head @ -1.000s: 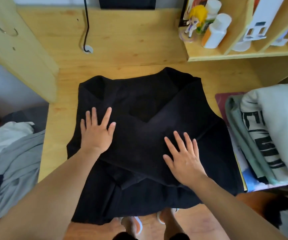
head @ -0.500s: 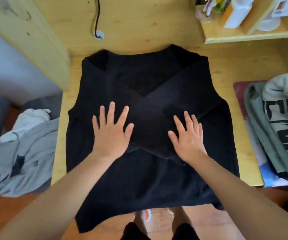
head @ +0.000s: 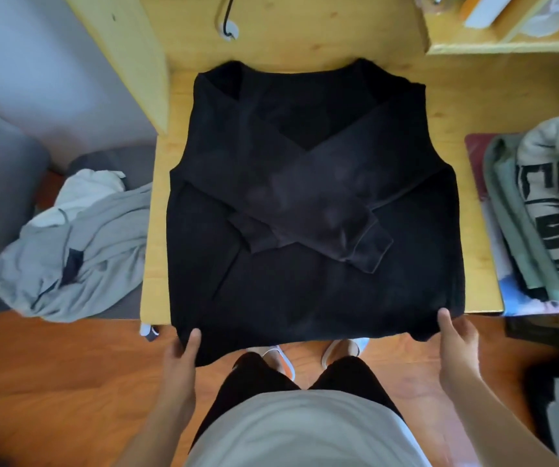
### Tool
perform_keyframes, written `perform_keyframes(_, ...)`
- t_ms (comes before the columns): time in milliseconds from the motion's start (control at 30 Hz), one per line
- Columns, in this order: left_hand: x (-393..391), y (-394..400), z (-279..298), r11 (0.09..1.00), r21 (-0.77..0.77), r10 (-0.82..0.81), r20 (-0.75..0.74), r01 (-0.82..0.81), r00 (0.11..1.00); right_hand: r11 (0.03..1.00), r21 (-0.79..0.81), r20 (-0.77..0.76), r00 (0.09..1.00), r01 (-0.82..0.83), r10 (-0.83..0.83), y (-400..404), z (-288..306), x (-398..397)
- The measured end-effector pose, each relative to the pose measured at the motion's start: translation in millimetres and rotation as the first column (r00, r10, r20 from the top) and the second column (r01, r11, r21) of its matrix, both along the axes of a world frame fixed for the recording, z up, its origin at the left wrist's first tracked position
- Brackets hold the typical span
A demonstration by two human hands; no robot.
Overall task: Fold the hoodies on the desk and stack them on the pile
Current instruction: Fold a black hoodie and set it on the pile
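A black hoodie (head: pixel 305 183) lies flat on the wooden desk (head: pixel 305 35), both sleeves crossed over its chest. Its bottom hem hangs over the desk's near edge. My left hand (head: pixel 183 355) pinches the hem's left corner, thumb on top. My right hand (head: pixel 456 348) pinches the hem's right corner the same way. The pile (head: pixel 540 210) of folded hoodies, white with black print over green ones, sits at the desk's right end.
A crumpled grey hoodie (head: pixel 79 244) lies on a grey seat to the left of the desk. A wooden shelf unit (head: pixel 507 45) stands at the back right. A black cable (head: pixel 227 18) enters a hole at the back. My legs and shoes are below the desk edge.
Both hands left the crossed sleeves, where they lay flat, and came back to the hem corners, which they now pinch. The camera tilted down toward the floor.
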State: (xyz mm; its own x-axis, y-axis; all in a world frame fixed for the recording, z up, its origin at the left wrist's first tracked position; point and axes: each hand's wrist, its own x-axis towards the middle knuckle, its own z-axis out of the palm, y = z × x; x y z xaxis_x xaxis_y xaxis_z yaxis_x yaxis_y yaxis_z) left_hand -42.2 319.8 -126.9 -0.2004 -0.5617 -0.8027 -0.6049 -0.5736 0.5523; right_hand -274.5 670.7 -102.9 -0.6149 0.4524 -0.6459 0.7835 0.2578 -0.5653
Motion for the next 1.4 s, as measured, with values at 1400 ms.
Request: perform_keyframes(1400, -37.2, 3.6, 60.3, 0.847, -0.167, 0.439, -0.315, -0.504, 0.842, -0.337, 0.643, 0.386, -0.089, -0.688, 0.918, -202.8, 5.3, -224.8)
